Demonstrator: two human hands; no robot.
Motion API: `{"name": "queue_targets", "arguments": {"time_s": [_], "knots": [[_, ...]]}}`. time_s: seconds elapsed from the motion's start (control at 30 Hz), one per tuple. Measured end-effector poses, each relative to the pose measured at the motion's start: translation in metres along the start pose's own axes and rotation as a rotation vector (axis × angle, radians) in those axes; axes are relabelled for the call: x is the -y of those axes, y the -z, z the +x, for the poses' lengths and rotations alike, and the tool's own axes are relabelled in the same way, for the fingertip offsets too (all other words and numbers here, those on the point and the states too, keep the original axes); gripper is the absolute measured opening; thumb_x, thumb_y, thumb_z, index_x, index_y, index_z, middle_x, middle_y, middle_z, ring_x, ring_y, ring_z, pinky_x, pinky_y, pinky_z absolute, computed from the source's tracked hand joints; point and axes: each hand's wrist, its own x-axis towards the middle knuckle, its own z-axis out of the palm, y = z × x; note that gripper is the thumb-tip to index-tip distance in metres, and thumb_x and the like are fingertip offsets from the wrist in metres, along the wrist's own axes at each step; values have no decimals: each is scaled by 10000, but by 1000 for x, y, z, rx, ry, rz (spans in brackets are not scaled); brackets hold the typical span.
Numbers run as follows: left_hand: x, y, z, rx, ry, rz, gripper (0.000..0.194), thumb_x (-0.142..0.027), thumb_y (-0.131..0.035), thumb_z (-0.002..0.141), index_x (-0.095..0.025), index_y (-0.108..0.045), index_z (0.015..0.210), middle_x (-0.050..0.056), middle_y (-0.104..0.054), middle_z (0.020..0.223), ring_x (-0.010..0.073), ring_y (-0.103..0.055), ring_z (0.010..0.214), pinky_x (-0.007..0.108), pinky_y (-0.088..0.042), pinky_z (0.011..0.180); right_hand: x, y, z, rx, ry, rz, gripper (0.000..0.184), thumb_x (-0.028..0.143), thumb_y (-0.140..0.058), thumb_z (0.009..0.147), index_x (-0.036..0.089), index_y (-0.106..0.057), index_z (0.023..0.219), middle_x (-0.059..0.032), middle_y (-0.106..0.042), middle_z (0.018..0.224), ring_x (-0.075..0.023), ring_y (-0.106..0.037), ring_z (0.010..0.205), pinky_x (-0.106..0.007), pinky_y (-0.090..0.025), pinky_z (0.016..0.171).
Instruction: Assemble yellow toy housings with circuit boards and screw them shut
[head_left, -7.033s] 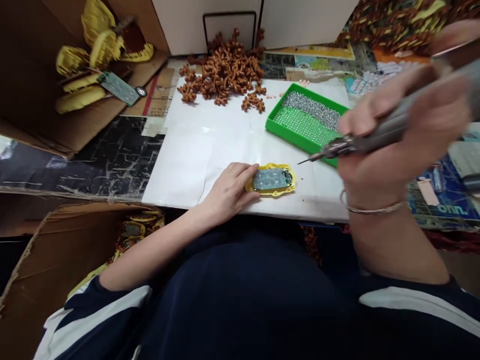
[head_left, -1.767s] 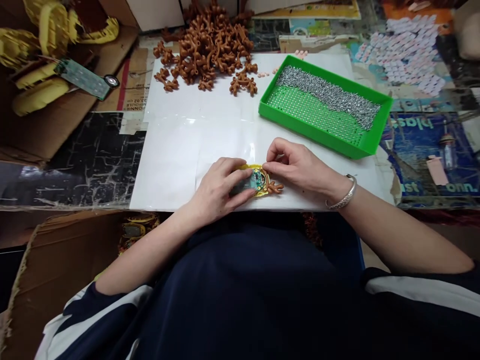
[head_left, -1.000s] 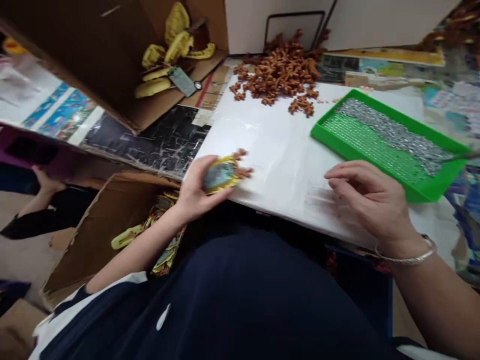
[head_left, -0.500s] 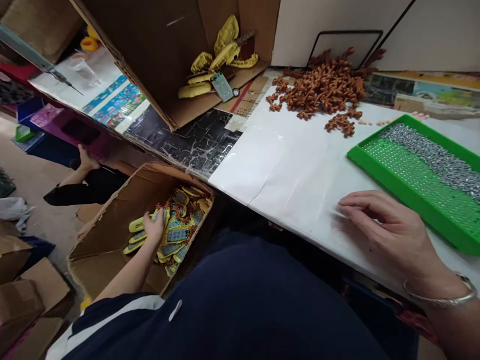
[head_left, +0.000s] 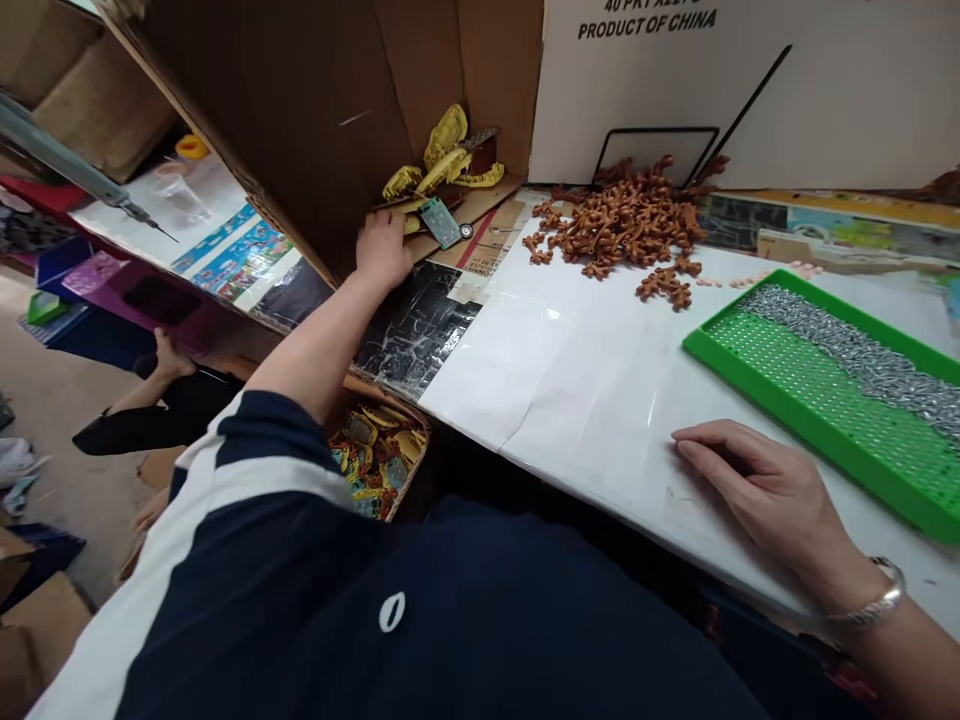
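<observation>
Yellow shells point(head_left: 442, 173) are being held in the cardboard box point(head_left: 322, 90), partly covered by the left hand point(head_left: 385, 248); tbh can't tell how open it is or what's being gripped. The right hand point(head_left: 772, 485) is being rested on the surface point(head_left: 570, 380), loosely half-curled, nothing gripped.

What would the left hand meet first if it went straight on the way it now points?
Probably the nearest yellow shell in the cardboard box; the left hand may already touch it, depth being unclear.
</observation>
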Motion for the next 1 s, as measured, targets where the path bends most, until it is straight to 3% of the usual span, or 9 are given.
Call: {"name": "queue_targets", "arguments": {"time_s": [0.1, 0.23, 0.3, 0.4, 0.53, 0.63, 0.7, 0.87, 1.0], "knots": [[13, -13, 30, -32, -6, -25, 186, -339, -641, 901, -177, -578, 833, 79, -599, 1031, 276, -525, 1199, 481, -464, 1039, 1, 0, -1, 3, -5, -4, 127, 348, -633, 814, 270, -684, 727, -52, -726, 682, -225, -660, 566, -347, -534, 537], [2, 6, 32, 20, 1, 49, 252, -349, -737, 829, -189, -542, 811, 82, -594, 1052, 295, -528, 1179, 451, -509, 983, -5, -1, -3, -4, 44, 26, 160, 362, -617, 837, 252, -697, 753, -28, -720, 697, -190, -651, 576, -315, -517, 545], [-16, 25, 24, 50, 23, 71, 265, -313, -762, 796, -176, -550, 876, 66, -600, 1072, 273, -543, 1149, 433, -503, 994, -10, -3, -4, -4, 60, 32, 160, 347, -616, 848, 242, -701, 762, -22, -721, 705, -178, -651, 589, -303, -509, 556], [-53, 54, 6, 106, 118, -31, 173, -239, -687, 846, -156, -553, 917, 28, -627, 904, 222, -606, 988, 403, -498, 950, -14, -4, -5, 0, 84, 31, 165, 341, -616, 860, 232, -701, 768, -20, -722, 707, -170, -648, 595, -297, -493, 562], [-106, 81, -17, 206, 234, -553, 117, -159, -658, 806, -153, -543, 830, -24, -608, 740, 135, -624, 789, 253, -527, 728, -14, -4, -6, 7, 64, 43, 188, 356, -601, 875, 222, -699, 787, -30, -708, 708, -163, -624, 593, -294, -467, 551], [-146, 95, -34, 364, 282, -898, 121, -188, -671, 750, -163, -591, 837, -2, -661, 793, 136, -645, 706, 204, -508, 516, -10, -3, -7, 6, 43, 68, 191, 356, -595, 875, 214, -693, 793, -30, -675, 686, -151, -586, 577, -285, -439, 529], [-173, 100, -47, 482, 264, -1048, 165, -211, -691, 722, -158, -627, 865, 16, -688, 835, 143, -664, 695, 199, -520, 479, -7, -2, -7, -6, 41, 85, 183, 349, -593, 870, 211, -697, 809, -31, -669, 703, -145, -578, 587, -278, -436, 532], [-226, 89, -93, 794, 324, -1306, 306, -274, -753, 693, -135, -645, 943, 50, -720, 904, 129, -683, 660, 199, -565, 511, -7, 2, -7, -101, 28, 85, 164, 322, -584, 867, 205, -698, 859, -36, -677, 763, -125, -539, 575, -260, -399, 507], [-229, 64, -134, 919, 481, -1302, 374, -356, -804, 675, -142, -583, 889, 42, -706, 852, 124, -687, 658, 220, -597, 578, -15, 5, -16, -171, 55, -7, 130, 264, -581, 889, 191, -688, 876, -35, -682, 784, -119, -556, 588, -249, -400, 505]]}}
